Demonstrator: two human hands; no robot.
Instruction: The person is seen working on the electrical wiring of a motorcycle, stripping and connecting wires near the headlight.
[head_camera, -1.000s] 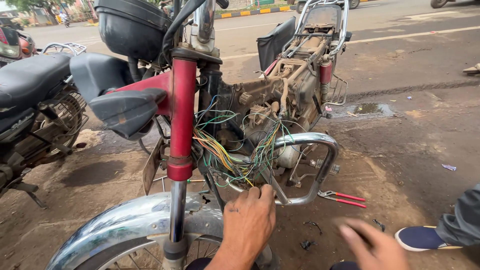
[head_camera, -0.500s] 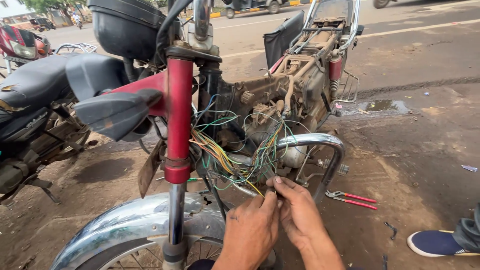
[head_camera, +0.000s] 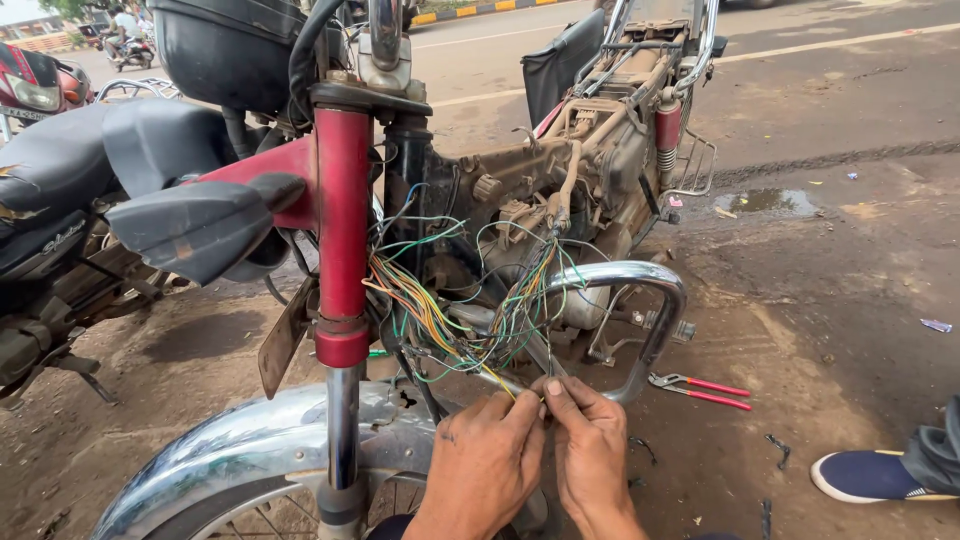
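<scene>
Hands meet low at the stripped motorcycle's wire bundle (head_camera: 450, 320); my left hand (head_camera: 480, 470) and right hand (head_camera: 592, 455) both pinch one yellow wire (head_camera: 505, 383), fingertips together, just below the chrome crash bar (head_camera: 640, 290). Red-handled pliers (head_camera: 700, 388) lie on the dirt nearby; I see a blue shoe (head_camera: 865, 475) further right.

Head view, close, downward, forward

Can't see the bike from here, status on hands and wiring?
Left hand and right hand both pinching loose wires. Chrome crash bar close beside. Red-handled pliers on ground.
</scene>
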